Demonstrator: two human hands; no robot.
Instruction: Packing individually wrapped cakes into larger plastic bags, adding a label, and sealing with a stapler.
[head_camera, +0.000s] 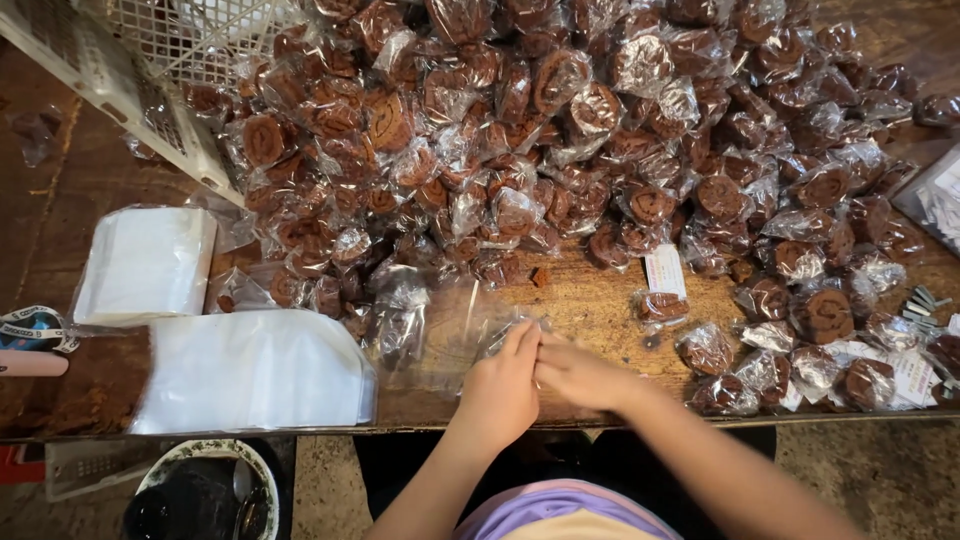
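Both hands, left hand (502, 385) and right hand (580, 375), pinch clear bag (450, 335) edge at fingertips

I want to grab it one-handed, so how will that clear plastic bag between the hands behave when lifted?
The clear bag looks thin and rumpled, so probably floppy and very light. Its glossy film may slip between fingers. Both the left hand and right hand pinch its edge, suggesting it needs two hands to open.

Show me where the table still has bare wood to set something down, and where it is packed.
Bare wood lies between the pile of wrapped rolls, the hands and the loose rolls at right. A dark strip lies beside the bag stacks. The far half is packed.
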